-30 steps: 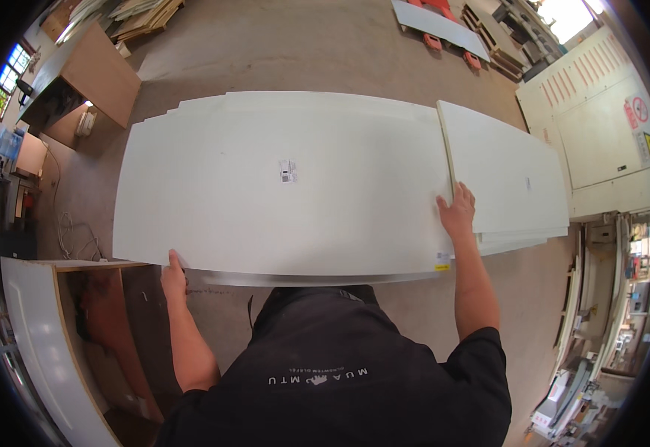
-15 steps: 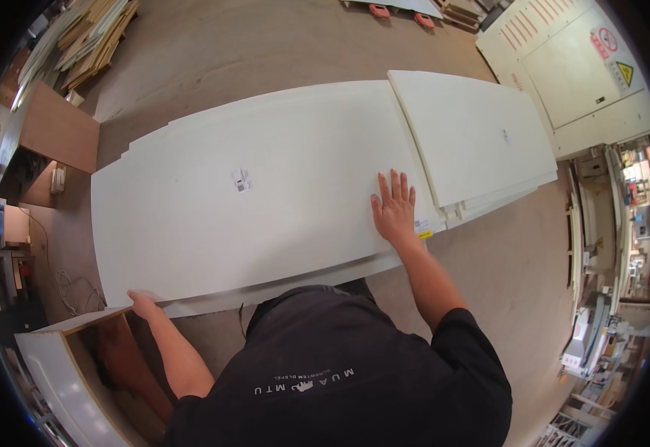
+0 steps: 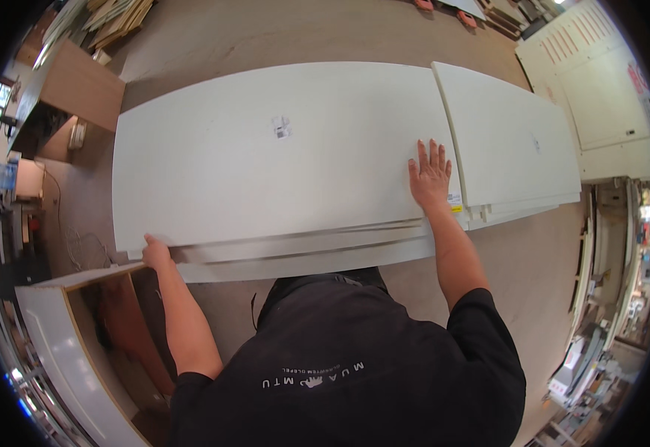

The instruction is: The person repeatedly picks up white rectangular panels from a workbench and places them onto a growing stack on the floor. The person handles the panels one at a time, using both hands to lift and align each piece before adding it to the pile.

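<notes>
A large white panel (image 3: pixel 280 156) lies flat in front of the person, topmost of a stack whose lower boards show as stepped edges along the near side. Its long axis runs left to right across the body. The right hand (image 3: pixel 431 176) lies open, fingers spread, palm down on the panel near its right end, gripping nothing. The left hand (image 3: pixel 155 253) is at the near left corner, fingers curled at the edge; whether it grips the top panel or a board below is hard to tell. The hands sit well apart, at either end of the near edge. Just beside the right end, a second stack of white panels (image 3: pixel 511 141) overlaps it. Below left stands a white cabinet carcass (image 3: pixel 57 350).
</notes>
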